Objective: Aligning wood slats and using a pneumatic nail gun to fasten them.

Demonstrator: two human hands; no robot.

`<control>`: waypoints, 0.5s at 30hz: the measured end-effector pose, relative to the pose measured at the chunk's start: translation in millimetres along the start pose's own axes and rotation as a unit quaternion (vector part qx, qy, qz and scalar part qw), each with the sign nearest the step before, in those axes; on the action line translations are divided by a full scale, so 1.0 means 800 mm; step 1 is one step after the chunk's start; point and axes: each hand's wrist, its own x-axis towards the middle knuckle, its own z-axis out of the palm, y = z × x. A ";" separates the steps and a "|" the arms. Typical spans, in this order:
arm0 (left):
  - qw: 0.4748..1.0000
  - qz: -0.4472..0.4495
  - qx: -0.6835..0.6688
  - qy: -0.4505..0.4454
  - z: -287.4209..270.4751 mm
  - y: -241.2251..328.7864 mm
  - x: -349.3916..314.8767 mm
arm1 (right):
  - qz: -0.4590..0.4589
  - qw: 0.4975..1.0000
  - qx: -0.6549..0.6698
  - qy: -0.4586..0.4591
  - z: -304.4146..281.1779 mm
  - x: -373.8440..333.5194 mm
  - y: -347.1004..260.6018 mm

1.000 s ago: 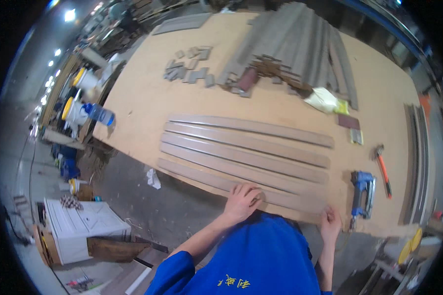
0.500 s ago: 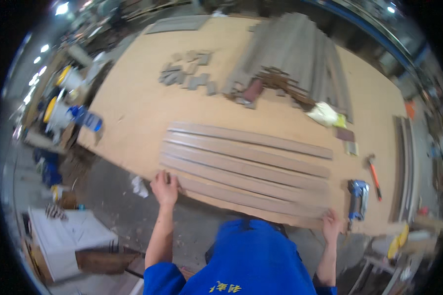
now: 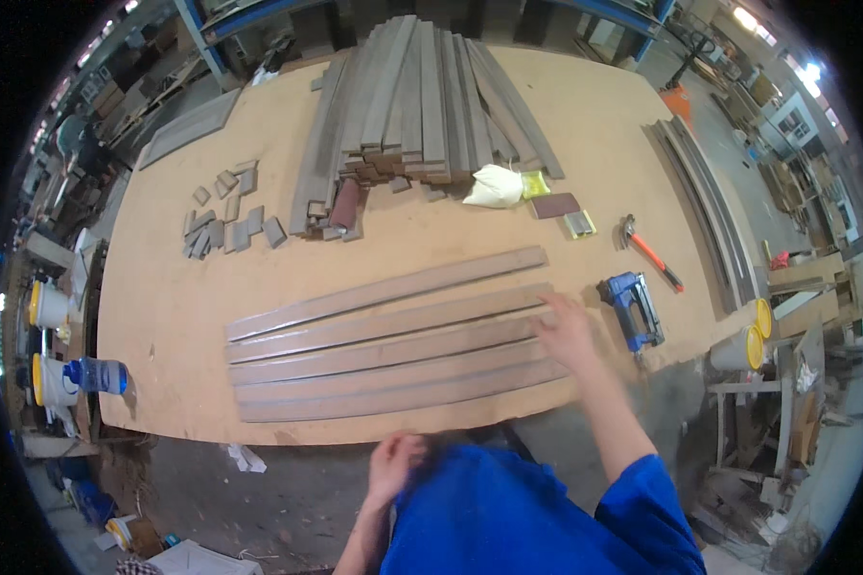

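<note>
Wooden strips (image 3: 393, 321) are spread mid-frame; their right ends are overlapped by the right hand (image 3: 568, 335), its fingers parted; a light, level touch is advised. Whether anything is gripped by the left hand (image 3: 393, 466), lower centre, cannot be told.

Flat brown strips (image 3: 393, 320) lie side by side on a tan worktable (image 3: 412, 227), in the lower centre of the frame. The right hand (image 3: 568, 333) is at the right ends of the strips, thumb and fingers apart; contact cannot be confirmed. The left hand (image 3: 393, 468), fingers curled, is at bottom centre, near the front edge of the worktable. A blue nail gun (image 3: 629, 307) lies right of the right hand; an orange-handled hammer (image 3: 657, 261) lies just above it. A pile of grey boards (image 3: 393, 110) occupies the upper centre. Small grey blocks (image 3: 216, 233) are scattered left of the pile. A white bag (image 3: 496, 188) lies at its lower right.
</note>
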 end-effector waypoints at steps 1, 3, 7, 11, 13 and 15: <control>0.999 -0.021 -0.001 -0.028 0.018 0.003 0.000 | -0.016 0.999 0.013 -0.030 0.018 0.022 -0.017; 0.994 -0.077 -0.046 -0.059 0.057 0.011 0.011 | -0.063 0.995 -0.024 -0.068 0.045 0.059 -0.031; 0.993 -0.082 -0.078 -0.027 0.124 0.015 0.024 | -0.149 0.971 -0.134 -0.133 0.100 0.108 -0.037; 0.982 -0.076 -0.155 0.080 0.164 -0.010 0.014 | -0.173 0.953 -0.156 -0.194 0.091 0.106 -0.073; 0.975 -0.074 -0.166 0.132 0.183 -0.029 0.014 | -0.155 0.948 -0.148 -0.236 0.083 0.081 -0.068; 0.941 -0.052 -0.251 0.223 0.200 -0.051 0.011 | -0.142 0.944 -0.139 -0.263 0.066 0.057 -0.073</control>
